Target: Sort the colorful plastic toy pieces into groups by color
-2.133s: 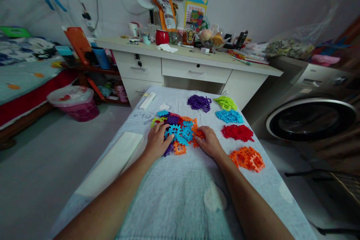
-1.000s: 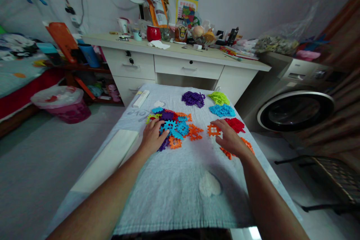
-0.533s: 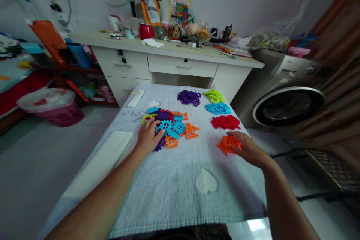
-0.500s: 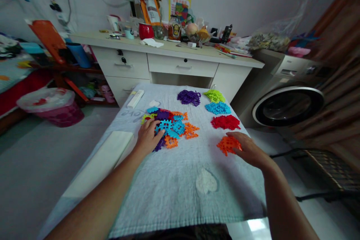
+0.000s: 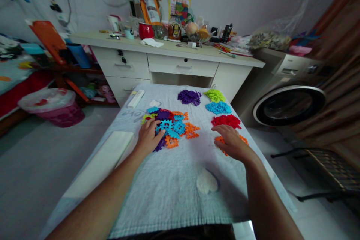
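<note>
A mixed heap of plastic interlocking puzzle pieces in blue, purple, orange, red and green lies mid-table. At its left edge rests my left hand, thumb and fingers apart, nothing visible in its grasp. My right hand is over the orange pile, partly covering it; its fingers are stretched out and it holds nothing that I can see. Behind that pile, one-colour piles of red pieces, blue pieces and green pieces form a row. A purple pile sits left of the green one.
A pale cloth covers the table. Along its left side lie a long white box and a small white box. Beyond stands a white desk loaded with jars and bags. A washing machine is at the right, a pink bin at the left.
My right hand has moved left from the right side of the orange pile, its fingers now reaching past the pile's left edge. My left hand stays at the mixed heap.
</note>
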A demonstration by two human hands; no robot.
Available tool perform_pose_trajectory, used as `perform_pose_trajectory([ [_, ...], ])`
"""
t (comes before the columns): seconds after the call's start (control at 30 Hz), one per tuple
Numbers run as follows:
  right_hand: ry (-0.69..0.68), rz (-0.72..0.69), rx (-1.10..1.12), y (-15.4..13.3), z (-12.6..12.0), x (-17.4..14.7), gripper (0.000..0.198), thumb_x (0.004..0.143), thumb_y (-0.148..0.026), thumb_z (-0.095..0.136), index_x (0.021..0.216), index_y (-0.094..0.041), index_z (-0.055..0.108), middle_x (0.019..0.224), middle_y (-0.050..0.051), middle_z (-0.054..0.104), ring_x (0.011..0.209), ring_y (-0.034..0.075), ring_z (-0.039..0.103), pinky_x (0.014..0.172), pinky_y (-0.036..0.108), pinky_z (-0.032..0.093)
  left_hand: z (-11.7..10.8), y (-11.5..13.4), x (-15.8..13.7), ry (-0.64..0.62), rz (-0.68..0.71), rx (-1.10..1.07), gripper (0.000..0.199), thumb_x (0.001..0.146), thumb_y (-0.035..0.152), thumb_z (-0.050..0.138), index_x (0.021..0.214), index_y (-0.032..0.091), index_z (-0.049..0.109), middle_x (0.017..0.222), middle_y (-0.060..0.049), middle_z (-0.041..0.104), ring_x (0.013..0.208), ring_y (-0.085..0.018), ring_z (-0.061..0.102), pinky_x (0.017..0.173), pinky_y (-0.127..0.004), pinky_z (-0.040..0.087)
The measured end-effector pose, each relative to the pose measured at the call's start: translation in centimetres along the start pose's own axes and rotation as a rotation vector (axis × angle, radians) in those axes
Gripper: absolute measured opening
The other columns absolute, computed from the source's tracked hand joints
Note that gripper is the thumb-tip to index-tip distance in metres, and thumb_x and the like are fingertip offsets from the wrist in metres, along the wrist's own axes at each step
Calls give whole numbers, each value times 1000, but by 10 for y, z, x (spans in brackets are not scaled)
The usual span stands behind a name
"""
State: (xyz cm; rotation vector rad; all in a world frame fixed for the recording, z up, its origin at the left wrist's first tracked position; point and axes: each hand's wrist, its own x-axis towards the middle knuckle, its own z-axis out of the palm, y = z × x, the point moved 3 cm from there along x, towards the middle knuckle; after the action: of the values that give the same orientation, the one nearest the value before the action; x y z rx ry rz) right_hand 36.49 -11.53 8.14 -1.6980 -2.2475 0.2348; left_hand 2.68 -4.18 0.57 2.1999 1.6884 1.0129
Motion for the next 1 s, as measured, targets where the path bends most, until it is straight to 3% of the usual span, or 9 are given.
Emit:
perform_pose_trajectory([
  [0.23, 12, -33, 71, -32, 48, 40, 46, 82, -12, 58, 128, -18, 60, 129, 14, 62, 123, 29, 54, 107, 49, 39, 0, 0, 0, 16, 4, -16, 39, 87, 42, 54, 118, 20, 60, 129, -13, 54, 122, -31, 52, 108, -49, 41],
  [0.43, 91, -31, 112, -39, 81, 46, 50, 85, -26, 63, 133, -15, 54, 132, 17, 59, 124, 30, 51, 106, 47, 40, 0, -1, -1, 4, 6, -19, 39, 86, 41, 54, 119, 20, 60, 130, -12, 53, 123, -30, 51, 108, -49, 41],
  [0.7, 156, -38, 160, -40, 79, 44, 22, 82, -23, 68, 104, -21, 64, 125, 13, 58, 117, 28, 51, 101, 45, 42, 0, -1, -1, -3, 4, -20, 40, 86, 41, 54, 119, 20, 59, 131, -12, 52, 123, -31, 51, 107, -49, 41],
  [0.87, 140, 4, 211, -44, 74, 41, 6, 84, -17, 63, 88, -20, 62, 96, 7, 65, 94, 23, 56, 87, 37, 45, 0, -1, -1, -9, -1, -8, 40, 86, 42, 54, 120, 21, 59, 131, -12, 52, 125, -31, 50, 108, -49, 40],
  [1.0, 113, 1, 271, -44, 67, 37, 8, 83, -14, 59, 85, -21, 62, 86, 4, 65, 83, 19, 58, 78, 32, 46, 1, -2, -1, -18, 12, 1, 41, 86, 42, 53, 120, 19, 59, 131, -13, 52, 124, -32, 51, 108, -50, 40],
])
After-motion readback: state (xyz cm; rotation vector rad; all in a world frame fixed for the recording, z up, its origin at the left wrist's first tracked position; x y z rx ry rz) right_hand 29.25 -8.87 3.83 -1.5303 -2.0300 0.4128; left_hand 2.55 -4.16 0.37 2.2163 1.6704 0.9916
